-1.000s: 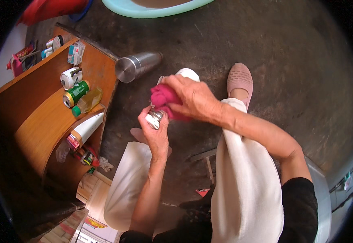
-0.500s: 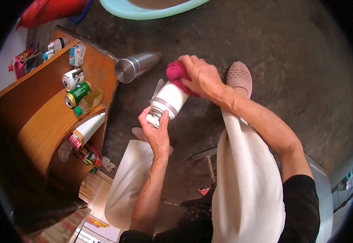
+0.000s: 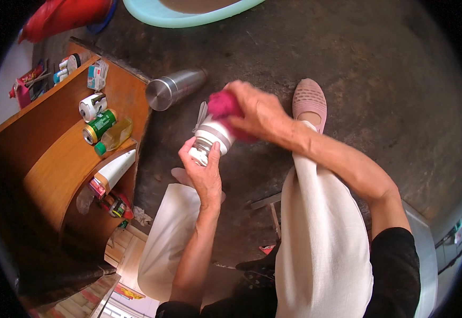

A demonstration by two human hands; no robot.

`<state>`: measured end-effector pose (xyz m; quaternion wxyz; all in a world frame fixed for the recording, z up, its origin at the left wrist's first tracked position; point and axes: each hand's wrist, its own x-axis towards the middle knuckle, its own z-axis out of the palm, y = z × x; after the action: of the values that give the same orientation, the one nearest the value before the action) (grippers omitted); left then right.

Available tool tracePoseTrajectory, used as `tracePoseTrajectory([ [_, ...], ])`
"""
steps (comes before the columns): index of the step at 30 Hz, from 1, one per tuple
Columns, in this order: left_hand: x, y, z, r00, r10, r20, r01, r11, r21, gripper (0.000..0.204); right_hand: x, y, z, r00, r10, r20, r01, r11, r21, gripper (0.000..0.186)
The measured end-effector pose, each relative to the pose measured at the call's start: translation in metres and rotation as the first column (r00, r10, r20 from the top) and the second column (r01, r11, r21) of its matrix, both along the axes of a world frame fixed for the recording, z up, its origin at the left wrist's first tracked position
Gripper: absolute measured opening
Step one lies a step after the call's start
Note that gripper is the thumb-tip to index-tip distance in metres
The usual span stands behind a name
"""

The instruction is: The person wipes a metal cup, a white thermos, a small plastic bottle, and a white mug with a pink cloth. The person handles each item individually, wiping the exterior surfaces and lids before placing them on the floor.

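Note:
My left hand [image 3: 201, 167] grips a white thermos bottle [image 3: 212, 137] by its steel-and-white neck end, with the bottle tilted away toward the upper right and a grey strap beside it. My right hand [image 3: 260, 114], blurred by motion, is closed on a crumpled magenta cloth [image 3: 221, 104], which lies against the bottle's body and hides much of its far end. Just beyond them a steel cylinder [image 3: 175, 87] lies on the floor, its flat round end facing left.
A wooden cabinet [image 3: 50, 175] at the left holds cans [image 3: 99, 126], a plastic bottle [image 3: 113, 138] and several small items. A pale green basin [image 3: 192, 20] and a red object [image 3: 64, 16] are at the top. My pink shoe [image 3: 309, 100] stands on the dark floor [image 3: 384, 79].
The cloth in my right hand moved up along the bottle, uncovering its body, then came back down and left over it. My left hand keeps its grip at nearly the same spot.

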<state>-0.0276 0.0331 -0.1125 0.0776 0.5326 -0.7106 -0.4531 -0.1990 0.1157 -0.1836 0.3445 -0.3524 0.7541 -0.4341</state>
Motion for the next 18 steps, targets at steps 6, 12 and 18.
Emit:
tracePoseTrajectory([
  [6,0.009,-0.002,-0.004,0.996,0.085,-0.028,-0.082,0.992,0.098,0.054,-0.004,-0.002,-0.01,0.996,-0.073,-0.04,0.075,0.996,0.046,0.052],
  [12,0.001,-0.002,-0.001,0.98,0.199,-0.012,-0.194,0.966,0.172,0.054,0.007,0.006,-0.006,0.996,-0.014,0.085,0.018,0.999,-0.037,0.055],
  [18,-0.003,-0.003,0.005,0.97,0.242,-0.007,-0.236,0.95,0.204,0.055,-0.007,0.018,-0.037,0.991,-0.128,0.029,0.123,0.985,0.124,0.055],
])
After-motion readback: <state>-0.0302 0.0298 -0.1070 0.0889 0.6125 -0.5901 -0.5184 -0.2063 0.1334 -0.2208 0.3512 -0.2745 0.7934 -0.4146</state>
